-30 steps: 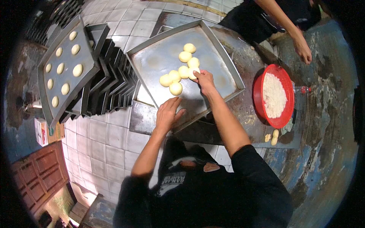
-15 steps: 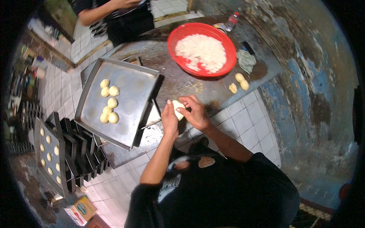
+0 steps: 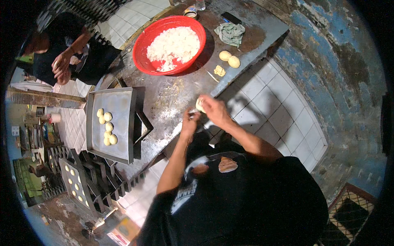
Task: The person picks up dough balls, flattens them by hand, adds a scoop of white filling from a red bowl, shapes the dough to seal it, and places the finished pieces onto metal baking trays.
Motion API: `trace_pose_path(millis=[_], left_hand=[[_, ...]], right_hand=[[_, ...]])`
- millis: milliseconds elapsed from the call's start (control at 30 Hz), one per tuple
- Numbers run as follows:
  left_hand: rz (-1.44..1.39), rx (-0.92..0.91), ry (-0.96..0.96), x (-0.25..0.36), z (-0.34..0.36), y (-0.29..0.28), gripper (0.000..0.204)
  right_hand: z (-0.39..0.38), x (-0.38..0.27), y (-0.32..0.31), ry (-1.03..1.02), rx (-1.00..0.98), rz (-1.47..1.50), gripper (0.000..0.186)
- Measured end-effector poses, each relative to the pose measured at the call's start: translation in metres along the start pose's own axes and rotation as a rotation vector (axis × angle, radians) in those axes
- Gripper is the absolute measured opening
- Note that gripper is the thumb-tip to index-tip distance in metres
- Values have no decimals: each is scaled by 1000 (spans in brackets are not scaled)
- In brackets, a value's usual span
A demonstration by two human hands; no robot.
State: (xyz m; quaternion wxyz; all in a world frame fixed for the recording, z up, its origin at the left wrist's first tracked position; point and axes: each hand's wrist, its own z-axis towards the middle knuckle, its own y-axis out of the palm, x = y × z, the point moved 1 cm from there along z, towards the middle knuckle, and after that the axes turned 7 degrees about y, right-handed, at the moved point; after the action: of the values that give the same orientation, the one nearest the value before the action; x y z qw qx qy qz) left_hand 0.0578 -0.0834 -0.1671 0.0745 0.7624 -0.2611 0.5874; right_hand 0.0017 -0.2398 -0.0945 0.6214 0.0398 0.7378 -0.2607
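Note:
My right hand (image 3: 216,111) is closed around a pale dough ball (image 3: 200,105) above the table's near edge. Just below and left of it, my left hand (image 3: 190,120) has curled fingers; a small pale bit shows at the fingertips, too blurred to name. Several dough balls (image 3: 108,126) rest in a group on a large metal tray (image 3: 123,95) to the left. Two more dough balls (image 3: 230,59) sit at the table's right side, beside a crumbly yellow lump (image 3: 219,71). A red basin (image 3: 139,53) at the back holds a white, shredded mass (image 3: 174,45).
A grey-green cloth (image 3: 230,33) and a dark phone (image 3: 231,17) lie at the far right of the table. A thin light strip (image 3: 213,77) lies near its edge. Stacked trays (image 3: 74,184) stand lower left. Across the table is another person (image 3: 65,53).
The dough ball was between both hands; now the right hand has it and the left is slightly apart. My view has turned, shifting basin and tray leftward. The other person's hands came into view.

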Motion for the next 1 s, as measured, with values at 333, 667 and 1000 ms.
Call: trace_pose_path(millis=[333, 667, 1000], left_hand=[[-454, -189, -13, 46, 81, 48, 62], [-763, -348, -166, 56, 213, 110, 47], [-549, -367, -92, 38, 239, 151, 45]], right_hand=[[152, 142, -87, 165, 224, -228, 25], [204, 199, -69, -15, 280, -310, 42], [131, 184, -160, 270, -137, -207, 52]])
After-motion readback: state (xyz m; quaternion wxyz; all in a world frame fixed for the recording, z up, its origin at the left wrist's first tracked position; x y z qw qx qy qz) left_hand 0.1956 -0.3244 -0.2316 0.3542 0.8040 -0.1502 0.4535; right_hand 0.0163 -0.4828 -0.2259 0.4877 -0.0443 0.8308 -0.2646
